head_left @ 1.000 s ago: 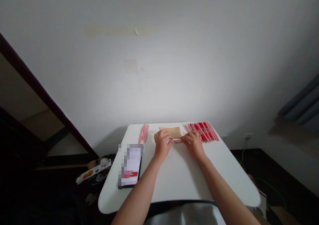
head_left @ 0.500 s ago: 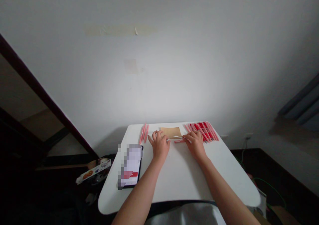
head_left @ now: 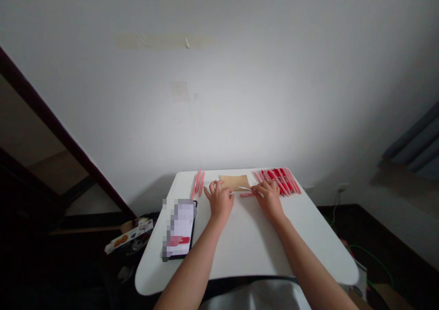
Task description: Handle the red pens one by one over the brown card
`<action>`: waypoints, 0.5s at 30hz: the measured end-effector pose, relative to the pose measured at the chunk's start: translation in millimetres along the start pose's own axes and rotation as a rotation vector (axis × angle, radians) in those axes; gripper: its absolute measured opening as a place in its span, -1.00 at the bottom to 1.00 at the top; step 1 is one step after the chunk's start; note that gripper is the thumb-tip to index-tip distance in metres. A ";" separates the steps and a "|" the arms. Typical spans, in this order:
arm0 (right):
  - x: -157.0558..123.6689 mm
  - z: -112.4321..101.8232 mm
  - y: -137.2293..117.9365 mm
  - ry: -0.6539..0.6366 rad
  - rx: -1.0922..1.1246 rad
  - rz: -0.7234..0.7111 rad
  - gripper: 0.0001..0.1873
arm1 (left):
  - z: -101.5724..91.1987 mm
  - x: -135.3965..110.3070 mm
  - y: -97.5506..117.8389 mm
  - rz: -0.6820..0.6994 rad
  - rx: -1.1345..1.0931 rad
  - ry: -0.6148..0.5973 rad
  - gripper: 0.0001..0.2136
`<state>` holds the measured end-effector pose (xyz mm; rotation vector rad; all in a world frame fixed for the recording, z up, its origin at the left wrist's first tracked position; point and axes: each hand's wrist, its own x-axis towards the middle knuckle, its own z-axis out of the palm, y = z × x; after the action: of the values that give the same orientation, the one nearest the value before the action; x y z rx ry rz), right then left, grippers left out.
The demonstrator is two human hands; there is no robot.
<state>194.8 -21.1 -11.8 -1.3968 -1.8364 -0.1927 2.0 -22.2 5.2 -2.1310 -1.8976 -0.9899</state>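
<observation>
My left hand [head_left: 218,199] rests on the white table [head_left: 247,241] with its outer fingers spread and its thumb and forefinger pinching a thin white rod [head_left: 240,189]. My right hand [head_left: 269,196] grips the other end of that rod at the fingertips. A pink pen piece [head_left: 246,194] lies on the table just below the rod. Behind both hands lies a brown cardboard piece [head_left: 235,181]. To the right of my right hand is a row of red and pink pens [head_left: 281,180].
A few pink pens [head_left: 198,182] lie at the table's far left. A phone [head_left: 180,227] with a blurred screen sits near the left edge. A white wall stands close behind the table. Clutter covers the dark floor to the left.
My hands have pulled apart: the pink piece held between them a second ago now lies on the table, and a thin white rod spans the gap. My left fingers have spread.
</observation>
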 end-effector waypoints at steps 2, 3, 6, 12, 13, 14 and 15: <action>0.1 -0.5 -0.2 -0.001 0.002 -0.004 -0.83 | -0.4 -0.1 0.0 -0.003 -0.011 0.002 -0.93; 0.1 -0.6 -0.1 -0.001 0.002 -0.006 -0.83 | -0.8 -0.1 0.0 -0.005 -0.013 0.003 -0.93; -0.1 0.3 1.1 0.004 -0.004 -0.009 -0.82 | -2.4 0.0 0.2 -0.021 -0.007 -0.003 -0.94; -0.3 1.6 2.8 0.001 0.001 -0.008 -0.83 | 0.6 0.1 -0.4 -0.028 -0.002 -0.010 -0.96; -0.3 1.3 2.6 0.001 0.002 -0.007 -0.82 | 1.8 0.2 -0.9 -0.026 -0.005 -0.009 -0.96; -0.2 0.9 2.2 0.001 0.004 -0.007 -0.82 | 3.0 0.2 -1.4 -0.025 -0.008 -0.009 -0.96; -0.1 0.5 1.8 0.000 0.005 -0.007 -0.82 | 4.0 0.3 -1.8 -0.023 -0.012 -0.008 -0.96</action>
<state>196.2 -20.2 -12.8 -1.3873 -1.8409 -0.1909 1.8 -19.5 1.6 -2.1275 -1.9290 -1.0012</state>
